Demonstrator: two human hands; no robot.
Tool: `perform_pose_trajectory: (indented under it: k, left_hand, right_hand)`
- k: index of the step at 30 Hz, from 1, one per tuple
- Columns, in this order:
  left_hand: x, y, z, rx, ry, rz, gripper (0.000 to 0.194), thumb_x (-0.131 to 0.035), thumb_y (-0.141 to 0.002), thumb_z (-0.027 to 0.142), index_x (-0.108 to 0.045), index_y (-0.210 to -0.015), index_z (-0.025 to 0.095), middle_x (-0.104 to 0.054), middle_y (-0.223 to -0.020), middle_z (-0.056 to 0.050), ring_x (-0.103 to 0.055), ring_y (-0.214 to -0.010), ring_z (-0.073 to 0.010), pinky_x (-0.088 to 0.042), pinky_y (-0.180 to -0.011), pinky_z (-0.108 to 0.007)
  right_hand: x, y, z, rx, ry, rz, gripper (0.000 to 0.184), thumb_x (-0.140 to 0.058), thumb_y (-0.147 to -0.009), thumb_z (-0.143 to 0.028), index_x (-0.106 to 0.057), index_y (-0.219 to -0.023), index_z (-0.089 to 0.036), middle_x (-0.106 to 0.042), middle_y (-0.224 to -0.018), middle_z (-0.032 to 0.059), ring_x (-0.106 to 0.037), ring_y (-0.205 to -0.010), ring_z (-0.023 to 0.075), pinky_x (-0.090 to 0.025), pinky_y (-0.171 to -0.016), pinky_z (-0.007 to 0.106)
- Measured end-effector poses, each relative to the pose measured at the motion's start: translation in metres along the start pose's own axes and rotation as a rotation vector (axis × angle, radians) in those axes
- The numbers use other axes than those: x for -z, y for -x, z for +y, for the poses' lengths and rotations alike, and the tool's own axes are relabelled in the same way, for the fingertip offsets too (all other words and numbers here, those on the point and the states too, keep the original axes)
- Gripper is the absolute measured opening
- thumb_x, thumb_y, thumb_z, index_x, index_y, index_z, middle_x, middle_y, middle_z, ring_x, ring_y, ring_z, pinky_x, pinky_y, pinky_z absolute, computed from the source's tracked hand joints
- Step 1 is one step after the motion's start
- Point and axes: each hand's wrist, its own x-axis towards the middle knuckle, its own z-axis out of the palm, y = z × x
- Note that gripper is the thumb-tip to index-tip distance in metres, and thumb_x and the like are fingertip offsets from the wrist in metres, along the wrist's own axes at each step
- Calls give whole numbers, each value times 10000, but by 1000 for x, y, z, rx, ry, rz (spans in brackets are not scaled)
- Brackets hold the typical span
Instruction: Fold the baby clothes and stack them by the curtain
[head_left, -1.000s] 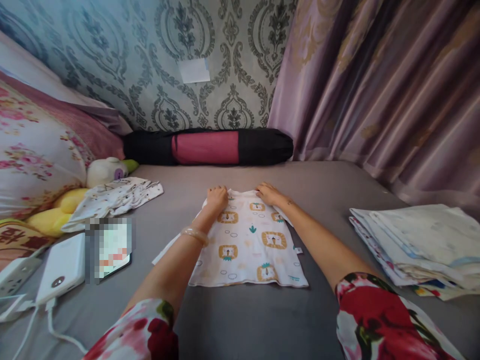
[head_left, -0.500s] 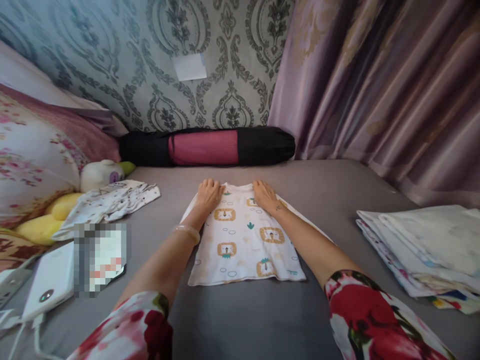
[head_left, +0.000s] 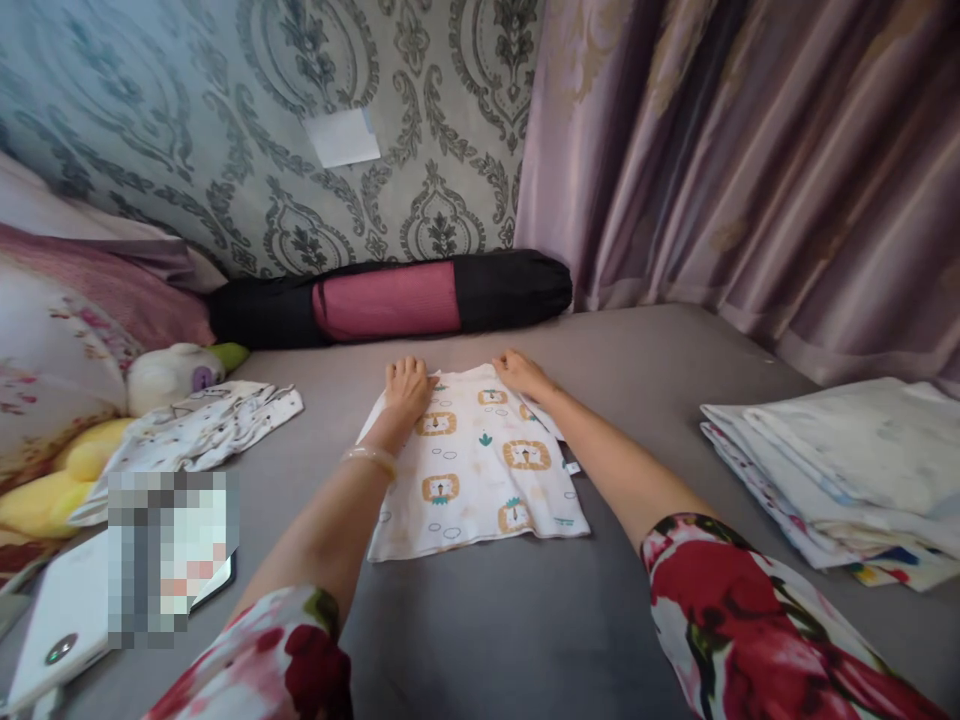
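Observation:
A small white shirt [head_left: 480,470] printed with tan lion faces and green sprigs lies flat on the grey bed sheet, its collar end away from me. My left hand [head_left: 409,388] is on its upper left corner, fingers bent down and closed on the cloth. At the upper right, beside the collar, my right hand [head_left: 523,374] pinches the fabric between thumb and fingers. A short flap of sleeve shows under my right wrist, and a small white tag [head_left: 573,468] sticks out at the right side edge.
Folded cloths [head_left: 840,470] are stacked at right. On the left lie a crumpled spotted garment [head_left: 217,425], plush toys [head_left: 169,378], a white power bank [head_left: 64,620] and a blurred-out item. A black and pink rolled bag [head_left: 386,300] lies along the wall.
The shirt's right sleeve, stretched out under my right forearm before, now sits closer to the body, and the side tag shows. My right hand has shifted slightly. The view has turned a little.

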Motion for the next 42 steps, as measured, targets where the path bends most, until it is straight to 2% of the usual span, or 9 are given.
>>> perform_pose_trajectory:
  k: [4,9,15,21,29,32,35,38,42]
  left_hand:
    - [16,6,26,-60,98,36,331,-361,-952,310,-529,-1183,142,-574,-1185,-174,-497,-1114,-307,-329,-962,-442]
    - [24,10,84,-318,351,-84,320,-378,-943,263,-550,-1195,166,-580,-1230,-131,-507,-1151,-263,-354,-983,-420]
    - [14,11,132,-308,564,-100,308,-377,-928,213,-577,-1156,162,-608,-1194,-139,-546,-1130,-244,-409,-992,-410]
    - [5,21,143,-267,609,-50,393,-357,-948,253,-516,-1297,170,-546,-1349,-123,-454,-1276,-224,-349,-1088,-403]
    - [6,24,148,-268,437,-201,603,-240,-948,574,-374,-1461,286,-302,-1561,-80,-217,-1437,-337,-158,-1149,-550]
    - [4,23,149,-269,425,-235,656,-216,-924,633,-344,-1476,302,-267,-1576,-80,-184,-1450,-336,-129,-1153,-556]
    - [3,21,149,-261,419,-258,671,-227,-912,650,-341,-1477,305,-256,-1579,-83,-175,-1453,-335,-115,-1151,-564]
    - [3,21,149,-255,413,-264,670,-237,-911,649,-342,-1476,304,-250,-1582,-84,-173,-1453,-335,-113,-1148,-571]
    - [5,20,150,-244,390,-291,674,-226,-905,665,-320,-1480,324,-234,-1589,-59,-162,-1460,-310,-109,-1156,-551]
  right_hand:
    - [28,10,27,-214,-257,-143,449,-377,-969,-516,-634,-916,-151,-695,-1011,139,-650,-871,212,-473,-715,265]
    - [52,55,57,-440,-553,-286,343,-467,-954,-448,-609,-831,-160,-708,-836,83,-643,-675,149,-474,-564,212]
    - [62,98,83,-363,-615,-367,145,-676,-824,-295,-635,-805,-157,-700,-721,27,-617,-602,121,-473,-518,180]
    - [68,89,95,-250,-504,-328,247,-644,-798,-179,-674,-1042,-180,-722,-882,20,-634,-700,119,-495,-594,176]
    - [89,54,125,-132,-145,-51,229,-529,-886,-275,-713,-932,-146,-654,-705,6,-543,-591,116,-434,-572,203]
    - [93,61,136,-237,-170,-137,367,-481,-934,-398,-674,-761,-139,-612,-631,15,-521,-578,117,-408,-554,211]
    - [103,73,149,-407,-368,-278,344,-532,-910,-447,-650,-773,-153,-632,-659,23,-547,-580,119,-431,-567,221]
    - [115,84,163,-446,-511,-462,193,-712,-784,-346,-653,-807,-164,-659,-716,17,-575,-614,109,-451,-598,208]
    - [126,84,174,-415,-369,-579,172,-772,-673,-223,-663,-792,-163,-627,-653,-10,-543,-576,93,-417,-543,182]
